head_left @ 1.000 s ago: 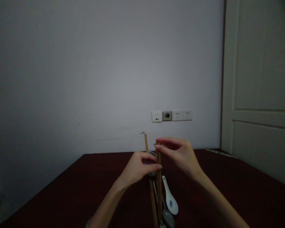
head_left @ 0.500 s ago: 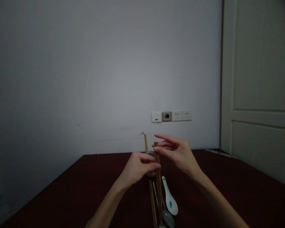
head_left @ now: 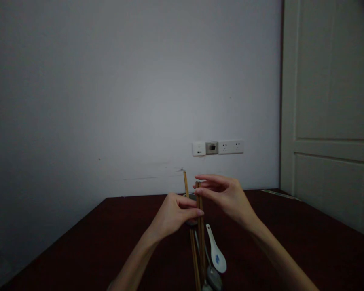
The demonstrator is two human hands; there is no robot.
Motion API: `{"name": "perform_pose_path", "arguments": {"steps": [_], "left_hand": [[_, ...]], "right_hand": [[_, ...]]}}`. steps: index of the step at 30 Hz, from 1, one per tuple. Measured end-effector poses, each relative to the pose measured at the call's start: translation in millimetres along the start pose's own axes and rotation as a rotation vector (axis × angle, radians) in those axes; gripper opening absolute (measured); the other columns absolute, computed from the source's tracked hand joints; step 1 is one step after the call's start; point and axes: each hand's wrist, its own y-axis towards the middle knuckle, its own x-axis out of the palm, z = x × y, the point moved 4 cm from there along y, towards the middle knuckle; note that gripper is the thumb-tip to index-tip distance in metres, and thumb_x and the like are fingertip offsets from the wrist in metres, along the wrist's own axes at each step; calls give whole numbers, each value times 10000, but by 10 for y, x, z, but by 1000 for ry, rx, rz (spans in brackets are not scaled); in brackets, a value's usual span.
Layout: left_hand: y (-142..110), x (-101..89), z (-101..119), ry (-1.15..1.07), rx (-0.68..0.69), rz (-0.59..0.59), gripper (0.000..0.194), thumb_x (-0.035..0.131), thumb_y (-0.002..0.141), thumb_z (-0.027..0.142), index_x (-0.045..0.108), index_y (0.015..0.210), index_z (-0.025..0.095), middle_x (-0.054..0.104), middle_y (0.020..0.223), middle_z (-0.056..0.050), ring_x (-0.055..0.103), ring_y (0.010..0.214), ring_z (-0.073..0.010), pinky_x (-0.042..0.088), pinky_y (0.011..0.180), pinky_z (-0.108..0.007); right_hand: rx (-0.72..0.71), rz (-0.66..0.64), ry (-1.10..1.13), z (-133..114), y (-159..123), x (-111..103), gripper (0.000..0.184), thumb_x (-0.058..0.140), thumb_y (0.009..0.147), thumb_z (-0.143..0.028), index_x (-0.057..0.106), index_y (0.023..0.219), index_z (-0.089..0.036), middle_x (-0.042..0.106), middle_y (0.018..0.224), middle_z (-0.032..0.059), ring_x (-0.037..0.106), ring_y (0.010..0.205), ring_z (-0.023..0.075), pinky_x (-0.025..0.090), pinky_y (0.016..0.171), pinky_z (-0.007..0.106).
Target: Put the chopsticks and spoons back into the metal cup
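A pair of wooden chopsticks (head_left: 201, 234) stands nearly upright above the table, side by side. My left hand (head_left: 176, 214) pinches them partway down, between thumb and fingers. Near their top ends, my right hand (head_left: 223, 194) has its thumb and fingers closed on them. Behind my left hand is a round container (head_left: 191, 197), partly hidden, with other chopsticks (head_left: 186, 182) sticking up out of it. More chopsticks (head_left: 195, 258) lie on the table below my hands. To the right of the held pair are a white ceramic spoon (head_left: 217, 254) with a blue mark and a metal spoon (head_left: 214, 277).
The dark red table (head_left: 124, 234) reaches back to a pale wall (head_left: 124, 101). Sockets and a switch (head_left: 217, 148) are set in the wall above the table. A light panelled door (head_left: 333, 121) stands on the right. A thin strip (head_left: 279, 195) lies at the back right edge.
My right hand's raised fingers have come slightly lower, closer to the chopstick tops. Both hands keep their hold, and the whole view has shifted a little.
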Motion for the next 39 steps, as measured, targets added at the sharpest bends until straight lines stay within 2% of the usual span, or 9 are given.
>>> {"name": "perform_pose_path", "arguments": {"steps": [4,10,26,31,35,39], "left_hand": [[-9,16,-11,-4,-5,-19,189,612,667,300,680,649,124,586,556,-24,499,528,-106,385,527,-218],[0,49,-50,-43,-22,-48,213,616,665,312,684,668,111,599,584,-35,521,542,-115,406,542,-231],[33,80,-89,-16,-41,-38,203,620,665,297,654,625,100,590,573,-26,523,550,-106,416,546,-220],[63,88,-143,-34,-38,-34,208,627,662,299,669,672,95,604,593,-38,521,543,-105,408,527,-217],[78,72,-181,-52,-41,-24,206,633,654,300,665,666,98,603,587,-34,524,534,-105,411,532,-220],[91,42,-212,-57,-32,-13,210,631,656,306,670,690,102,614,606,-33,533,546,-111,420,548,-224]], "right_hand": [[7,-6,-71,-9,-6,-11,245,677,625,-322,683,825,-181,688,756,49,635,660,157,530,619,296],[8,-20,-159,-54,-17,-44,206,663,641,-293,682,808,-174,683,726,39,622,645,147,510,584,264],[-17,-10,-235,-41,-15,-50,197,657,642,-250,696,809,-154,700,773,61,637,675,170,515,605,273],[7,-4,-237,12,0,-58,196,664,637,-241,698,807,-150,700,769,63,636,672,172,508,602,274],[22,-2,-176,83,22,-56,230,679,621,-252,695,821,-140,698,763,67,633,672,172,507,615,286],[52,-10,-31,180,49,-49,403,684,612,-273,645,994,-148,698,772,60,637,708,176,506,670,319]]}}
